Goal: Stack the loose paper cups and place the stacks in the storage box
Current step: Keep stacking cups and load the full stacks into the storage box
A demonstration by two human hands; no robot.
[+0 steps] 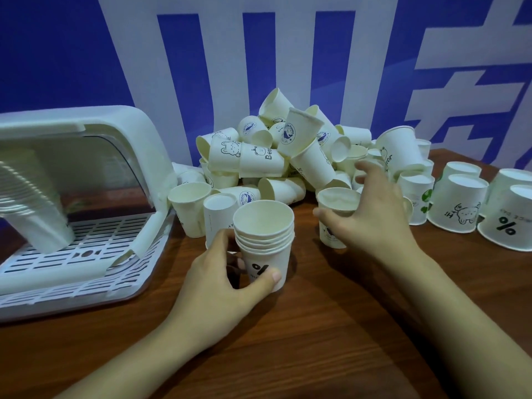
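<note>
Dozens of loose paper cups lie heaped at the back of the desk in our head view, the only one we have. Our left hand is wrapped around a short stack standing upright on the desk, thumb across its front. Our right hand pinches a single cup by its upper wall, fingers curled round the rim. The storage box stands open at the left, with a long stack leaning inside it on the slotted tray.

We judge the heap the main hazard: a cup pulled from its foot could send the upper ones rolling off the desk. Squeezing the single cup may crush its rim, so it would jam when nested. The leaning stack could slide over if bumped.

Writing we can read: a "%" mark on the held stack and on an upturned cup at the right; "Bee" beside a bear drawing; the small round blue logos are too blurred to read.
</note>
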